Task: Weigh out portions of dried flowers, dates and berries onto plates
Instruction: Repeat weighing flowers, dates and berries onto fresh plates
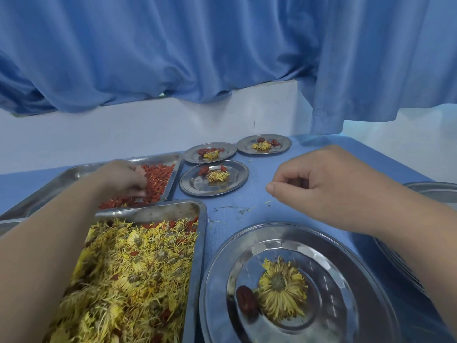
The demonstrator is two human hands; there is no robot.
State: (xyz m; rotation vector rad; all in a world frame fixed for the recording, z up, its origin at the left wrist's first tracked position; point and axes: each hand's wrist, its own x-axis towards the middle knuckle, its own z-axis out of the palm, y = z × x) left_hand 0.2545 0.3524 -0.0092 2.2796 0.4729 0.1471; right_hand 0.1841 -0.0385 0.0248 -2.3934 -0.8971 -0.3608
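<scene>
Left hand [126, 178]: reaches into the far steel tray [74, 173], fingers curled down into the red berries [158, 177] and closing on a pinch of them.

Right hand [329, 186]: held above the blue table [272, 194], fingers loosely curled, thumb forward, nothing in it.

Berries: heaped at the right end of the far tray, which lies at the left of the table.

Near tray [201, 243]: just in front of the berry tray, filled with yellow dried flowers [128, 280]; a few red berries are mixed in along its far edge.

Large plate [358, 256]: steel, nearest the viewer, right of the flower tray. It holds one dried flower head [280, 288] and one dark date [246, 302] touching the flower's left side.

Small plates, three, steel, beyond the large plate: front plate [237, 179], middle plate [193, 154], far plate [284, 144]. Each carries a yellow flower with red pieces beside it.

Stack of plates [430, 189]: at the right edge, partly hidden by the right forearm.

Loose petals lie scattered on the table between the hands.

Backdrop: white wall [148, 127], blue curtain [197, 45] hanging above it.
</scene>
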